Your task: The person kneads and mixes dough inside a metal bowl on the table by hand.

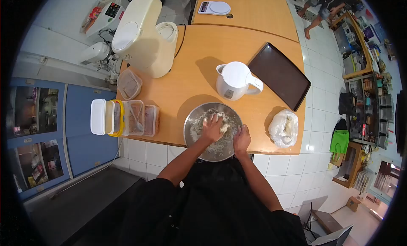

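Note:
A steel mixing bowl sits at the front edge of the table, with loose flour and crumbly dough inside. My left hand is down in the bowl on the floury dough, its fingers spread and coated with white. At the bowl's right side, my right hand is closed on the rim. Just behind the bowl stands a white electric kettle. To the right lies a clear plastic bag with pale contents.
A dark baking tray lies at the right. Stacked plastic tubs and a lidded container are on the left, near a cream stand mixer. Farther back is a white kitchen scale. Another person is at the upper right.

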Motion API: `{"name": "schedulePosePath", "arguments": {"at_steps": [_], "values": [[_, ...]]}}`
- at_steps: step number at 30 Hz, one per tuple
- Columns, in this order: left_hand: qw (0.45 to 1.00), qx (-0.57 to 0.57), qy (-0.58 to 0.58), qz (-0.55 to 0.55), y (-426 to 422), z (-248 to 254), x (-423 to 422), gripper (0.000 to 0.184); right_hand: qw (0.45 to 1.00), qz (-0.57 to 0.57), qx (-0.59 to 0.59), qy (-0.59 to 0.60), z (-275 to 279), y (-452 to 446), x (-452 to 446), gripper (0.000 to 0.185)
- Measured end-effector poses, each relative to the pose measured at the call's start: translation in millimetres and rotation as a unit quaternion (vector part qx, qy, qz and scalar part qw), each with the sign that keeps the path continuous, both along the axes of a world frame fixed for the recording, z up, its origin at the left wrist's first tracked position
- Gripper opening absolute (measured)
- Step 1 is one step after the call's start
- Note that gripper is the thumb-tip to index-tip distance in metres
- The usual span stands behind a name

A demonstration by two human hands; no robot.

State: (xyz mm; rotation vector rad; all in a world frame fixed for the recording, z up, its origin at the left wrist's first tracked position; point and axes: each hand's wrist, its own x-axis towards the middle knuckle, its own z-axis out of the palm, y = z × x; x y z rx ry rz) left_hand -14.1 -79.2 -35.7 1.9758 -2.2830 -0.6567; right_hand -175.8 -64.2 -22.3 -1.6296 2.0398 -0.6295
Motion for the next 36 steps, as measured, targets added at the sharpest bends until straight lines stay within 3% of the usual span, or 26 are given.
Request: {"name": "schedulePosePath", "arguments": {"at_steps": [3,4,7,10,13,19,22,25,28,31,32,36], "values": [[0.999,0.030,0.033,-0.023,36,-4,8,0.085,1.000,-0.005,0.003,0.008,-1,0,4,0.008],[0.997,0.029,0.065,-0.037,41,-6,14,0.082,1.000,-0.006,0.013,0.013,1,-1,5,0.008],[0.997,0.042,0.017,-0.058,52,-4,15,0.071,1.000,-0.004,0.011,0.016,-1,0,4,0.008],[0.995,-0.036,0.067,-0.068,60,-15,14,0.058,1.000,-0.004,0.010,0.012,-1,-2,5,0.008],[0.996,0.020,0.061,-0.062,65,-2,8,0.047,1.000,-0.011,0.007,0.013,-2,-2,5,0.009],[0.977,0.086,0.189,-0.042,48,-15,28,0.040,1.000,-0.003,0.022,0.016,-1,-4,3,0.010],[0.978,0.140,0.153,-0.004,34,-7,37,0.051,1.000,-0.001,0.017,0.019,-1,-2,2,0.010],[0.979,0.172,0.103,0.046,34,9,29,0.041,1.000,0.009,0.022,0.019,-2,0,5,0.010],[0.977,0.126,0.147,0.090,44,-21,23,0.044,1.000,0.012,0.011,0.020,-2,3,2,0.009],[0.958,0.209,0.169,0.100,36,-44,15,0.055,1.000,0.011,0.000,0.014,-2,5,2,0.009],[0.967,0.169,0.167,0.089,41,-48,13,0.060,1.000,0.010,-0.001,0.012,-1,5,2,0.009],[0.979,0.112,0.136,0.104,53,23,5,0.077,1.000,0.009,0.005,0.007,2,4,2,0.008]]}}
